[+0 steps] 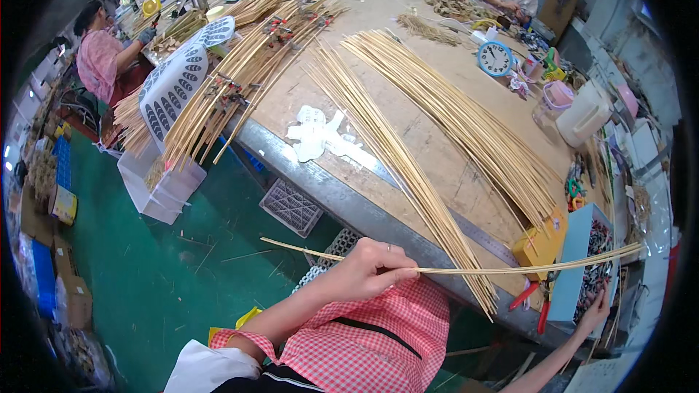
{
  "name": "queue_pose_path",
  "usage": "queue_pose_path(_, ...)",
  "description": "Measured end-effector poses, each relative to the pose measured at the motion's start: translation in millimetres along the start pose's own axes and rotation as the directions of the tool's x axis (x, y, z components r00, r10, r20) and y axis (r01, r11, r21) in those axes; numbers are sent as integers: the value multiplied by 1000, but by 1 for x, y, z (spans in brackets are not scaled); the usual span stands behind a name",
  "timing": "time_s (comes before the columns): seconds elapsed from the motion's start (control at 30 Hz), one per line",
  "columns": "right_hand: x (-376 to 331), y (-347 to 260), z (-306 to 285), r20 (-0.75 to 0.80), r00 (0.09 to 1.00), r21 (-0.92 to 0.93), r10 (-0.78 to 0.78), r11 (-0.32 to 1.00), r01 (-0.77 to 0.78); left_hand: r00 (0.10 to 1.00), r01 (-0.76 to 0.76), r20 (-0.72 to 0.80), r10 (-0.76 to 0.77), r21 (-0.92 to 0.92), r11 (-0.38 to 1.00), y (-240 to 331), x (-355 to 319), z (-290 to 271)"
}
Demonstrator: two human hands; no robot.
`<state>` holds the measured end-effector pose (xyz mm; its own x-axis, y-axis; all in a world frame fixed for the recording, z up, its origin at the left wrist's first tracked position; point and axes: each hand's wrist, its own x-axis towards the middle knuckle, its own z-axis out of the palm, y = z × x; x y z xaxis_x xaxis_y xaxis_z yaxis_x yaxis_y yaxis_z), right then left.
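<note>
My left hand (380, 268) is closed around a few thin bamboo strips (510, 271), which lie crosswise in front of me, past the table's front edge. One end reaches left over the floor; the other passes above a light blue box (566, 292) on the right. Inside that box lie many small dark and red metal pieces, perhaps clips (593, 266). My right hand (597, 308) reaches to these pieces at the box's right side, fingers stretched out and partly among them. Beyond my left hand, a narrow bundle of strips (393, 149) sticks out over the table edge.
A wider strip bundle (459, 124) lies mid-table. Clamped strips (247, 76) overhang the left edge. Red-handled pliers (545, 306), a yellow block (542, 247), a metal ruler (480, 236) and a blue clock (495, 58) are on the right. Two people (105, 58) work at the table's far sides.
</note>
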<state>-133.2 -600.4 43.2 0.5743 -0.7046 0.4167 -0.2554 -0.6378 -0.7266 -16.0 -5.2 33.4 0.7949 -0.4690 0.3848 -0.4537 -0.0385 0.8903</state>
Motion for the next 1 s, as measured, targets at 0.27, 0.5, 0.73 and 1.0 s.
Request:
queue_pose_path(0.27, -57, -68, 36, -334, 942, 112, -13, 992, 53, 999, 33, -30, -32, 21, 999, 2, -1, -10)
queue_pose_path(0.5, -183, -219, 118, 225, 970, 379, 94, 908, -176, 997, 63, -41, -60, 78, 995, 2, 7, -10)
queue_pose_path(0.73, -254, -273, 174, 599, 595, 594, -535, 796, 117, 995, 85, -52, -83, 51, 995, -1, 2, -2)
queue_pose_path(1.0, -258, -278, 176, 543, 640, 558, -544, 803, 209, 996, 81, -36, -80, 56, 995, -7, 4, 5)
